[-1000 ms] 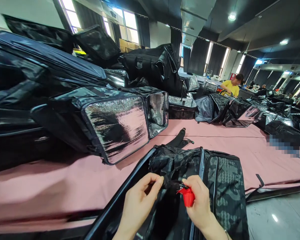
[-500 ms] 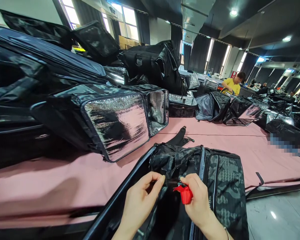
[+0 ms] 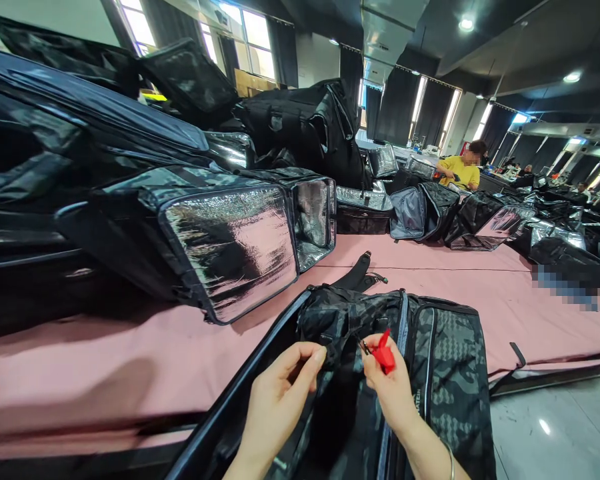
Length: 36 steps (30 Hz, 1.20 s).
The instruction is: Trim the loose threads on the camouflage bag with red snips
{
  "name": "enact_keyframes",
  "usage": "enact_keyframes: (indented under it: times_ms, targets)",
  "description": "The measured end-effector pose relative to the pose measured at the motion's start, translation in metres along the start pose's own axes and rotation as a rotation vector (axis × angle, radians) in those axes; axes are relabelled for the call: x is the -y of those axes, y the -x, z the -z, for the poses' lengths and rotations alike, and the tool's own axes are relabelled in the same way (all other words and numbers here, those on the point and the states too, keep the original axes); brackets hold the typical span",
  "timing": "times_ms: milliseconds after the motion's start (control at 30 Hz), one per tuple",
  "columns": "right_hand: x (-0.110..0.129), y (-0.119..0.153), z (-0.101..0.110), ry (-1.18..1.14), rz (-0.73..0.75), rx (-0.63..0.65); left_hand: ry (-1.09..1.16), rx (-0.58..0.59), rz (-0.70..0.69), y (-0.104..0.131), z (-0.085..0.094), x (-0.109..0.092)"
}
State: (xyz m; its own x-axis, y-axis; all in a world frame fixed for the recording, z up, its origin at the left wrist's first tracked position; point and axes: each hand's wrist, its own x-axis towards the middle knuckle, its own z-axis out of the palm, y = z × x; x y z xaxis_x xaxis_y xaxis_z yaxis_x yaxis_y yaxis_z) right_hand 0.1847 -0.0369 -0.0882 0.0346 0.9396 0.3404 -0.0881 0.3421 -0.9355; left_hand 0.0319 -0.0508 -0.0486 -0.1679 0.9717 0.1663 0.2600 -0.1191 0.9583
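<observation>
A black camouflage bag [image 3: 447, 373] lies in front of me, its lid or side panel folded out to the left. Over its dark middle, my left hand [image 3: 285, 393] is closed in a pinch between thumb and forefinger. What it pinches, dark and tiny, I cannot make out. My right hand [image 3: 393, 387] is wrapped around small thread snips [image 3: 384, 357] with red wrapping on them. Their dark tips point up and left, toward the left hand, with a small gap between the hands. A black strap [image 3: 355, 272] lies beyond the bag's far edge.
Bags with silver foil lining [image 3: 230, 247] stand on the pink-covered table [image 3: 430, 267] to the left and along the back. More dark bags [image 3: 300, 123] are piled up at the left. A person in yellow [image 3: 463, 170] is across the table. Tiled floor [image 3: 555, 427] shows at lower right.
My right hand has turned, so the snips' red wrapping now points upward instead of hanging down. My left hand keeps its pinch, barely shifted. The person in yellow has moved slightly.
</observation>
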Motion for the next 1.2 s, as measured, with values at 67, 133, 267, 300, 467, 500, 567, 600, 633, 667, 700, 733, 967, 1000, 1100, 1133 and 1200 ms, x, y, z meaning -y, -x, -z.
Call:
enact_keyframes:
  times_ms: [67,133,267,300,467,500,567,600,633,667,700,733,967,1000,1100,1133,1200]
  targets:
    - [-0.002,-0.006,-0.012,-0.081,-0.089,0.028,-0.013,0.005,-0.028,0.001,-0.002,0.002]
    - [-0.005,-0.01,-0.022,-0.117,-0.163,0.034,-0.05,0.019,-0.07,0.001,-0.004,0.008]
    - [-0.013,-0.01,-0.029,-0.05,-0.192,-0.071,-0.124,0.014,-0.204,0.001,-0.004,0.021]
    - [-0.014,-0.01,-0.028,-0.036,-0.19,-0.09,-0.143,0.013,-0.254,0.0,-0.003,0.024]
    - [-0.011,-0.012,-0.019,-0.078,-0.209,-0.114,-0.21,-0.028,-0.443,-0.002,-0.002,0.034]
    - [-0.01,-0.012,-0.017,-0.082,-0.21,-0.117,-0.187,-0.047,-0.429,-0.002,-0.002,0.035]
    - [-0.009,-0.012,-0.014,-0.08,-0.216,-0.117,-0.116,-0.058,-0.355,-0.003,-0.004,0.036]
    - [-0.01,-0.011,-0.013,-0.074,-0.22,-0.114,-0.082,-0.048,-0.31,-0.003,-0.004,0.036]
    - [-0.01,-0.011,-0.012,-0.065,-0.224,-0.112,-0.058,-0.032,-0.272,-0.004,-0.005,0.036]
    - [-0.011,-0.011,-0.011,-0.056,-0.226,-0.113,-0.052,-0.017,-0.243,-0.005,-0.004,0.035]
    - [-0.012,-0.011,-0.011,-0.046,-0.225,-0.116,-0.066,-0.004,-0.229,-0.006,-0.004,0.034]
    - [-0.012,-0.012,-0.01,-0.037,-0.224,-0.116,-0.092,0.005,-0.226,-0.008,-0.004,0.032]
    - [-0.006,-0.029,-0.007,0.041,-0.098,-0.129,-0.288,-0.085,-0.307,-0.038,-0.023,0.025]
    - [-0.006,-0.029,-0.006,0.078,-0.079,-0.12,-0.294,-0.125,-0.314,-0.043,-0.029,0.026]
    - [-0.007,-0.025,-0.002,0.234,-0.02,-0.116,-0.278,-0.213,-0.313,-0.053,-0.044,0.03]
    - [-0.007,-0.023,-0.001,0.293,0.003,-0.127,-0.272,-0.234,-0.313,-0.053,-0.047,0.031]
    - [-0.007,-0.019,-0.001,0.391,0.048,-0.141,-0.266,-0.269,-0.321,-0.052,-0.052,0.032]
